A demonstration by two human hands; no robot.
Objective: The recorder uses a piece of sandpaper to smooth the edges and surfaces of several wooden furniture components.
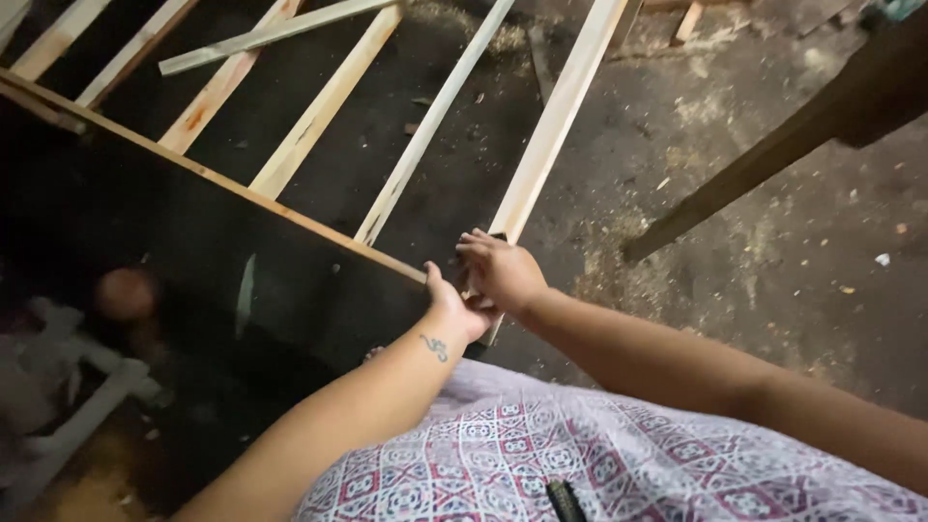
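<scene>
A glossy black board [193, 251] with a pale wooden edge lies in front of me, reflecting the room. My left hand [452, 311] grips its near right corner, thumb on top. Just beyond it, my right hand [498, 271] is closed on a small dark object pressed against the corner where a pale wooden slat [551, 130] meets the board edge. What that dark object is, I cannot tell. Several more wooden slats [324, 101] run away from the board across the floor.
The concrete floor [773, 271] is dark and strewn with sawdust and chips. A dark wooden beam [773, 145] slants in from the upper right. A loose slat [271, 34] lies crosswise on the others. My patterned garment [580, 454] fills the bottom.
</scene>
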